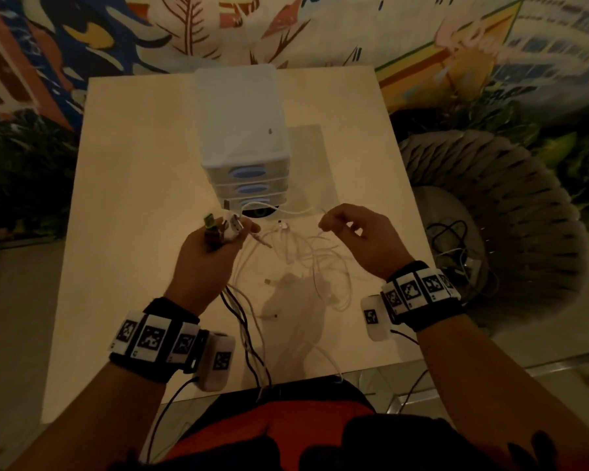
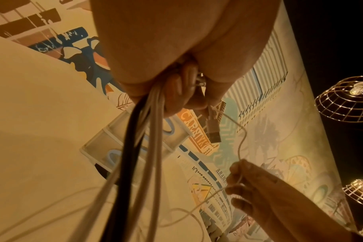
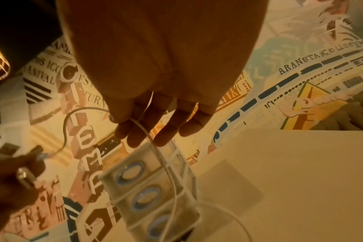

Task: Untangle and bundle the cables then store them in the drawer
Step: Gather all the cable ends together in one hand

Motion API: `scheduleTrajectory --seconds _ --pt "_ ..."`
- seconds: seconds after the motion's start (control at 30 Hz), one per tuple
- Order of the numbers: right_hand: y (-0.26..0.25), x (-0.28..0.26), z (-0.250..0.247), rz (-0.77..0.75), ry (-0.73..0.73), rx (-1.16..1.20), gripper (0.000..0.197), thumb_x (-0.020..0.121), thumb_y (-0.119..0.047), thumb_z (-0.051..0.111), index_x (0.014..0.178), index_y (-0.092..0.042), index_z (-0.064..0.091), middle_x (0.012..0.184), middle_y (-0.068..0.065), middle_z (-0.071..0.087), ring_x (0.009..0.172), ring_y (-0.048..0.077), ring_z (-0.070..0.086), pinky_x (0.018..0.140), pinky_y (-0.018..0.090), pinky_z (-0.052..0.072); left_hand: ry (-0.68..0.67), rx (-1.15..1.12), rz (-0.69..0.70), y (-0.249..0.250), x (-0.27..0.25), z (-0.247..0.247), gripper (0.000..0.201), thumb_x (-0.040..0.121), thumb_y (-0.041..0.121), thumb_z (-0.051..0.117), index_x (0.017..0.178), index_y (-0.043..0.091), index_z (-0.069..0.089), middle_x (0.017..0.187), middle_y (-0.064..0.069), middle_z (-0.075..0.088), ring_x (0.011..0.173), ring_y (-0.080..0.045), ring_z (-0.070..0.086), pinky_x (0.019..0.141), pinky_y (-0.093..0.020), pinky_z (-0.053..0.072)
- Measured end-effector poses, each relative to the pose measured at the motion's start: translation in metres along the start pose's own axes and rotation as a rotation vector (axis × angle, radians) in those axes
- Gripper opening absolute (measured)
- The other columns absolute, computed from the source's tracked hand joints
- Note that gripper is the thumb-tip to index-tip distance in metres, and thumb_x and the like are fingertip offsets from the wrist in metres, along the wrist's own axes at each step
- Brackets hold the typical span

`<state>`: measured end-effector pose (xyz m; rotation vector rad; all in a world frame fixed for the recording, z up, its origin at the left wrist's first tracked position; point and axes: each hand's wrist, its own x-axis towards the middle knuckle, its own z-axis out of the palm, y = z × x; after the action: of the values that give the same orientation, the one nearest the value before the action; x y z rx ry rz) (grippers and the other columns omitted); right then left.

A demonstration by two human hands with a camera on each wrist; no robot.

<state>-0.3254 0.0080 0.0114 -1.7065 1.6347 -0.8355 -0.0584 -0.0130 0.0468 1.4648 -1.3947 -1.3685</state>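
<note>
L hand point(image 1: 215, 246) grips a bunch of cables point(image 2: 143, 147) by the plugs & R hand point(image 1: 354, 229) pinches one thin white cable point(image 3: 155, 147) by the drawers point(image 1: 249, 185)

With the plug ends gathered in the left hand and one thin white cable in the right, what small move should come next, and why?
Probably draw the thin white cable sideways with the right hand to slide it free. The left hand grips the plug ends, yet loose white loops lie crossed on the table, unbundled, before the drawer unit.

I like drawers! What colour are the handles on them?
Blue ovals, the handles on the white drawers. Head view shows them best.
</note>
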Motion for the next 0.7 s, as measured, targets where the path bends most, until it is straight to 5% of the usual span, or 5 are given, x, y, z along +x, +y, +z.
scheduleTrajectory --seconds 0.17,0.3,0.47,0.57,0.7 --pt "-0.033 0.008 -0.014 -0.035 0.062 0.134 0.017 0.104 -0.026 0.056 0.098 -0.027 0.071 0.086 -0.012 0.073 0.087 0.012 0.070 0.080 0.038 0.055 -0.002 0.062 -0.003 0.002 0.002 0.007 0.020 0.099 0.025 0.059 0.095 0.011 0.073 0.062 0.030 0.062 0.051 0.011 0.052 0.061 -0.010 0.038" --pt "-0.049 0.017 -0.024 -0.090 0.087 0.197 0.016 0.103 -0.023 0.057 0.100 -0.018 0.072 0.087 -0.005 0.074 0.079 0.015 0.070 0.080 0.045 0.058 -0.082 0.145 0.031 0.005 0.001 0.007 0.016 0.098 0.025 0.062 0.093 0.017 0.075 0.063 0.022 0.067 0.057 0.009 0.056 0.058 -0.009 0.040" --pt "-0.068 0.023 -0.021 -0.155 0.024 0.144 0.018 0.101 -0.029 0.061 0.101 -0.017 0.074 0.086 -0.003 0.075 0.076 0.015 0.072 0.076 0.045 0.058 -0.179 0.218 0.107 0.006 0.004 0.016 0.013 0.094 0.025 0.069 0.103 0.029 0.078 0.095 0.019 0.076 0.093 0.003 0.068 0.082 -0.014 0.050" --pt "-0.076 0.022 -0.010 -0.170 -0.018 0.163 0.015 0.100 -0.030 0.062 0.101 -0.022 0.075 0.086 -0.003 0.075 0.076 0.012 0.072 0.076 0.041 0.059 -0.182 0.242 0.123 0.008 0.005 0.023 0.018 0.093 0.033 0.069 0.088 0.018 0.079 0.084 -0.002 0.076 0.079 -0.019 0.069 0.074 -0.033 0.052" --pt "-0.079 0.017 0.005 -0.168 -0.038 0.219 0.015 0.100 -0.028 0.063 0.104 -0.022 0.077 0.088 -0.007 0.076 0.081 0.011 0.072 0.079 0.039 0.058 -0.141 0.289 0.150 0.008 0.005 0.024 0.022 0.094 0.024 0.069 0.073 0.019 0.072 0.070 0.001 0.071 0.059 -0.008 0.061 0.060 -0.026 0.047"
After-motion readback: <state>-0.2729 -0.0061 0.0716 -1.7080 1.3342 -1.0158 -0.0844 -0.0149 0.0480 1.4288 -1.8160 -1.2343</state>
